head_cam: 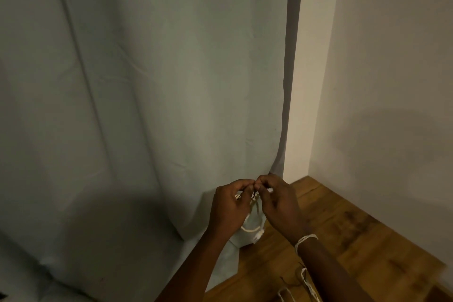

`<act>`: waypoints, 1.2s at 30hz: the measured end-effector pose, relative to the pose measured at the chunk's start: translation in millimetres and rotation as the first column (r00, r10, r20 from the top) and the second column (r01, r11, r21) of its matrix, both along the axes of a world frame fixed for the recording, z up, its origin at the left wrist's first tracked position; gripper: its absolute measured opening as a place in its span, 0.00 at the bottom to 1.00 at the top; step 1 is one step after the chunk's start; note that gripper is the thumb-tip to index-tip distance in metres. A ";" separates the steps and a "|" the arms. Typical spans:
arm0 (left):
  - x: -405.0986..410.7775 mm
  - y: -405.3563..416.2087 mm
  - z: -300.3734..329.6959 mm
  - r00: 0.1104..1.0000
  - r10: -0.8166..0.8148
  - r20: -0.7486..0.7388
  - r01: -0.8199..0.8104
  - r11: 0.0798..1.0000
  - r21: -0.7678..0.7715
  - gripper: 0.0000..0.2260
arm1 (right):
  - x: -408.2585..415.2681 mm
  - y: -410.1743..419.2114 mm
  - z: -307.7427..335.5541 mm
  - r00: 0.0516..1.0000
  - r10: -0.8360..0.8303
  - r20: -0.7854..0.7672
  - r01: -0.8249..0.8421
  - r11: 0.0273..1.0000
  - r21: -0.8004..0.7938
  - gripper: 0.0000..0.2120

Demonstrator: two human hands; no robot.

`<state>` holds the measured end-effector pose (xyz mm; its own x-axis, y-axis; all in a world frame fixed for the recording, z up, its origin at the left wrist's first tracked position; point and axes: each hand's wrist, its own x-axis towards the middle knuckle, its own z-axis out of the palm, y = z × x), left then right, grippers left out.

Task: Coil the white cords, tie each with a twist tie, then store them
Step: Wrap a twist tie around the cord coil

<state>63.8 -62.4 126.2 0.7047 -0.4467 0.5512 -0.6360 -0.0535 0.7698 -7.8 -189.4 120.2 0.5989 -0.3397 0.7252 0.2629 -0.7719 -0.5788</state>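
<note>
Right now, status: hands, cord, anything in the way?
Left hand and right hand both pinching twist tie atop coiled white cord. Loose cord on wooden table. Nothing blocking.

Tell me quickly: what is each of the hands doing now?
Left hand: pinching the white cord coil.
Right hand: pinching the dark twist tie at the coil's top.

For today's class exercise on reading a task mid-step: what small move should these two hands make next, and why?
Probably keep twisting the thin dark twist tie tight. The left hand and right hand pinch it together above the hanging loop of coiled white cord, and other white cords wait on the brown wooden table.
</note>
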 end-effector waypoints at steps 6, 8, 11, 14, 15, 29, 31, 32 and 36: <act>0.1 1.9 7.9 0.993 -0.110 -0.035 0.109 0.994 -0.034 0.07 | -4.7 5.7 4.7 0.999 0.003 -0.045 -0.005 0.999 -0.047 0.07; 4.0 3.7 9.1 0.995 -0.100 -0.016 0.100 0.995 -0.007 0.07 | -7.0 4.6 10.9 0.999 -0.014 -0.047 0.013 0.999 -0.029 0.08; 2.5 4.5 11.7 0.993 -0.117 0.009 0.117 0.993 0.006 0.07 | -10.4 4.1 19.8 0.999 -0.034 -0.028 0.034 0.999 -0.029 0.09; 0.7 5.1 13.0 0.986 -0.164 0.014 0.164 0.986 0.009 0.09 | -13.0 8.5 24.4 1.000 0.019 -0.012 -0.018 0.995 0.094 0.09; 0.6 6.2 12.4 0.985 -0.171 0.028 0.171 0.985 0.012 0.09 | -13.9 10.1 25.1 0.999 0.044 -0.020 -0.040 0.983 0.177 0.09; -8.6 9.7 13.4 0.963 -0.225 0.149 0.215 0.973 0.082 0.06 | -20.9 12.1 30.0 0.983 0.170 -0.069 -0.094 0.790 0.606 0.13; -5.9 10.2 9.7 0.960 -0.204 0.193 0.182 0.975 0.125 0.10 | -23.7 12.2 29.0 0.981 0.154 -0.120 -0.065 0.836 0.544 0.14; -3.0 11.7 8.7 0.953 -0.183 0.240 0.151 0.978 0.146 0.10 | -25.1 13.0 31.0 0.979 0.148 -0.139 -0.060 0.864 0.500 0.14; 5.2 19.0 11.1 0.891 -0.122 0.438 0.010 0.968 0.249 0.05 | -29.0 18.8 34.0 0.966 0.157 -0.205 -0.075 0.930 0.360 0.13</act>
<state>69.0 -43.3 137.3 0.3727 -0.6386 0.6733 -0.9169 -0.1415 0.3733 -36.8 -170.6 154.2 0.7833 -0.4630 0.4149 0.1685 -0.4843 -0.8585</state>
